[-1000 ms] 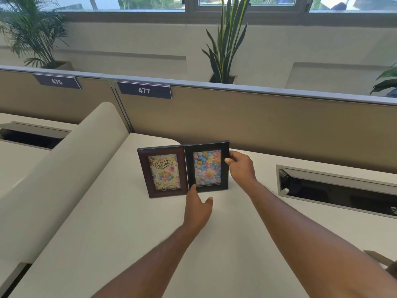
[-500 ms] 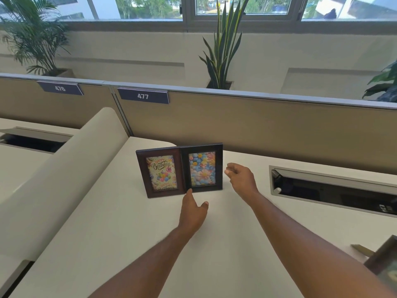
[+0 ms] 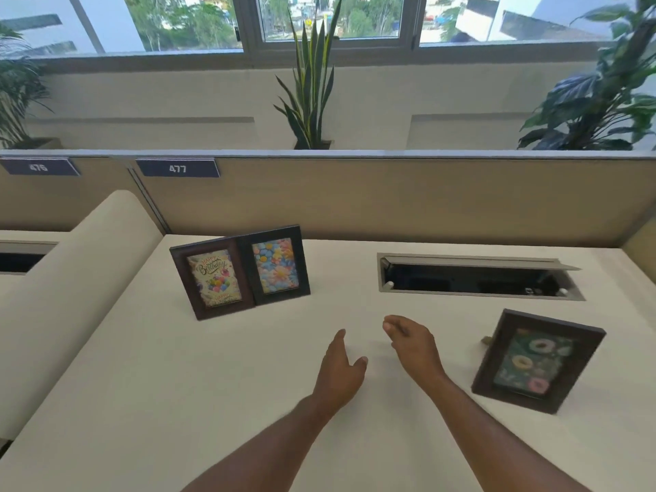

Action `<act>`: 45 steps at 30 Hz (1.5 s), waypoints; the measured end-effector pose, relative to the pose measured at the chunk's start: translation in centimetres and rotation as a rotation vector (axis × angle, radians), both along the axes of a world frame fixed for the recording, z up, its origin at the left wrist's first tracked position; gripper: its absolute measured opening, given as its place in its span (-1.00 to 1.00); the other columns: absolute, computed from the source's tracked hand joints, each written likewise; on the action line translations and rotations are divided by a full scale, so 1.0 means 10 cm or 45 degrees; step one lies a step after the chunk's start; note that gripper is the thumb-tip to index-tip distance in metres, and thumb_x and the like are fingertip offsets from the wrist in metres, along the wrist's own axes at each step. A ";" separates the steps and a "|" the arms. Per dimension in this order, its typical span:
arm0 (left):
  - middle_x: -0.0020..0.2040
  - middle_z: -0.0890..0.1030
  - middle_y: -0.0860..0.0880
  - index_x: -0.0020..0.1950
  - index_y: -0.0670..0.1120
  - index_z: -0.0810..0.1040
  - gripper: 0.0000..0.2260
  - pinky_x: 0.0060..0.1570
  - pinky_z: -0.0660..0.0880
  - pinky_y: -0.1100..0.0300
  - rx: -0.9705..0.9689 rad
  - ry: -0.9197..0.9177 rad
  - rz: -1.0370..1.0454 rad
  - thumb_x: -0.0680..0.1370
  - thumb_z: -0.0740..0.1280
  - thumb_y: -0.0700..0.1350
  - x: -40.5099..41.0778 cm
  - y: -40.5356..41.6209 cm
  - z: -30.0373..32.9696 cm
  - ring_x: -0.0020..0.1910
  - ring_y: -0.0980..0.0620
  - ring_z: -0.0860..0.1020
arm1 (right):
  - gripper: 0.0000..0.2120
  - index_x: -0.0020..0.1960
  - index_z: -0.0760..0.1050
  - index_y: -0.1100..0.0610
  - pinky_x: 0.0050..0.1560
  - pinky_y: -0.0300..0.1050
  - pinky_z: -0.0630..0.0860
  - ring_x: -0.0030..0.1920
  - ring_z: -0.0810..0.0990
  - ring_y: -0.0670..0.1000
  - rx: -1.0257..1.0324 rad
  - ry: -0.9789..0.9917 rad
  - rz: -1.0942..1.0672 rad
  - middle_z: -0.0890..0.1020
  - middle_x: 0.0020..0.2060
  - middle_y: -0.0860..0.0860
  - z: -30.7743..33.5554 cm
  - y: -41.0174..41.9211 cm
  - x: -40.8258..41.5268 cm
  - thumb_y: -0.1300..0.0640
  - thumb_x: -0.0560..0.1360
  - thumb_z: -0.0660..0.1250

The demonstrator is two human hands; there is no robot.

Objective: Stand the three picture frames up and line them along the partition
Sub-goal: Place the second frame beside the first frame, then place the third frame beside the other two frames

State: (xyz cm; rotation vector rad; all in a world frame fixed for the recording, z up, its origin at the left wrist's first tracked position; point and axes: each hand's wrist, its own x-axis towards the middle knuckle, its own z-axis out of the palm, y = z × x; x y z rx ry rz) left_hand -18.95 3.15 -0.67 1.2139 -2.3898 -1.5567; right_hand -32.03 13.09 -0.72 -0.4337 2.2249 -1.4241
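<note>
Dark wooden frames, the birthday frame (image 3: 214, 278) and the flower frame (image 3: 275, 265), stand edge to edge on our pale tabletop (image 3: 177, 367), near the tan partition (image 3: 390, 200). The donut frame (image 3: 536, 360) sits right of our right hand (image 3: 413, 340), seemingly tilted, though blur hides how it rests. Both grips hang loosely open and empty, left hand (image 3: 339, 367) too, well short of the standing pair.

Bright even daylight from the windows (image 3: 330, 19), soft faint shadows on the desk (image 3: 177, 385), wide-angle bowing at edges, slight motion blur lower right.
</note>
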 end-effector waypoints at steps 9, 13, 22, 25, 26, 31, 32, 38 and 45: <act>0.49 0.42 -0.05 0.58 0.06 0.16 -0.36 0.34 0.42 0.10 0.031 0.078 -0.251 0.56 0.37 0.01 -0.52 0.93 0.10 0.42 -0.02 0.43 | -0.83 0.06 0.65 -0.01 0.09 -0.04 0.62 0.00 0.65 -0.12 -0.083 0.172 -0.207 0.69 -0.08 -0.19 0.13 1.22 -0.10 0.01 0.59 0.29; 0.48 0.43 -0.04 0.56 0.06 0.20 -0.39 0.28 0.45 0.11 0.052 0.134 -0.329 0.56 0.38 0.00 -0.78 1.28 0.14 0.40 -0.02 0.45 | -0.82 0.01 0.65 0.04 -0.04 -0.21 0.58 -0.02 0.64 -0.03 -0.066 0.286 -0.357 0.68 -0.14 -0.11 0.16 1.71 -0.13 0.03 0.60 0.29; 0.26 0.61 -0.03 0.43 0.01 0.36 -0.56 0.13 0.63 -0.02 0.271 0.263 -0.324 0.57 0.36 -0.08 -1.27 1.66 0.24 0.20 0.00 0.61 | -0.80 0.18 0.48 0.12 -0.22 -0.30 0.43 -0.05 0.59 0.07 -0.061 0.313 -0.725 0.59 -0.08 0.02 0.21 2.47 -0.51 0.12 0.57 0.34; 0.17 0.64 -0.01 0.27 0.04 0.43 -0.68 0.10 0.64 -0.05 0.341 0.272 -0.286 0.54 0.37 -0.09 -1.36 1.70 0.26 0.13 0.01 0.64 | -0.68 0.31 0.46 0.12 -0.01 -0.21 0.43 0.11 0.55 0.05 -0.047 0.194 -0.623 0.56 0.13 0.01 0.14 2.55 -0.70 0.14 0.56 0.35; 0.15 0.65 0.00 0.24 0.04 0.45 -0.69 0.11 0.63 -0.06 0.357 0.272 -0.275 0.52 0.39 -0.07 -1.38 1.71 0.25 0.12 0.01 0.65 | -0.69 0.31 0.48 0.12 -0.02 -0.24 0.43 0.14 0.56 0.04 -0.056 0.166 -0.575 0.58 0.15 0.01 0.12 2.56 -0.74 0.15 0.57 0.34; 0.12 0.71 -0.03 0.20 -0.05 0.57 -0.71 0.12 0.63 -0.08 0.460 0.257 -0.258 0.49 0.46 -0.12 -1.53 1.67 0.20 0.08 -0.01 0.69 | -0.79 0.20 0.58 0.12 -0.06 -0.16 0.59 0.05 0.66 0.05 -0.056 0.139 -0.521 0.69 0.02 0.01 0.04 2.55 -0.87 0.18 0.60 0.27; 0.12 0.71 -0.04 0.20 -0.06 0.58 -0.71 0.11 0.64 -0.07 0.484 0.262 -0.256 0.49 0.46 -0.14 -1.54 1.66 0.20 0.08 -0.01 0.69 | -0.82 0.16 0.59 0.12 -0.02 -0.04 0.63 0.03 0.67 0.06 -0.054 0.139 -0.545 0.70 -0.01 0.00 0.02 2.54 -0.90 0.18 0.60 0.28; 0.12 0.70 -0.04 0.19 -0.06 0.57 -0.73 0.03 0.66 0.04 0.615 0.336 -0.192 0.52 0.44 -0.24 -1.52 1.51 0.21 0.07 -0.01 0.69 | -0.87 0.05 0.62 0.11 -0.01 0.12 0.65 -0.03 0.68 0.05 -0.041 0.119 -0.523 0.71 -0.09 -0.01 0.00 2.33 -0.98 0.18 0.59 0.30; 0.14 0.69 -0.05 0.17 -0.02 0.56 -0.73 0.08 0.65 -0.02 0.592 0.409 -0.066 0.52 0.43 -0.26 -1.39 0.99 0.31 0.10 -0.04 0.67 | -0.85 0.08 0.61 0.15 -0.09 -0.06 0.63 -0.03 0.66 0.06 -0.013 0.161 -0.416 0.70 -0.07 0.03 0.13 1.70 -0.98 0.17 0.59 0.29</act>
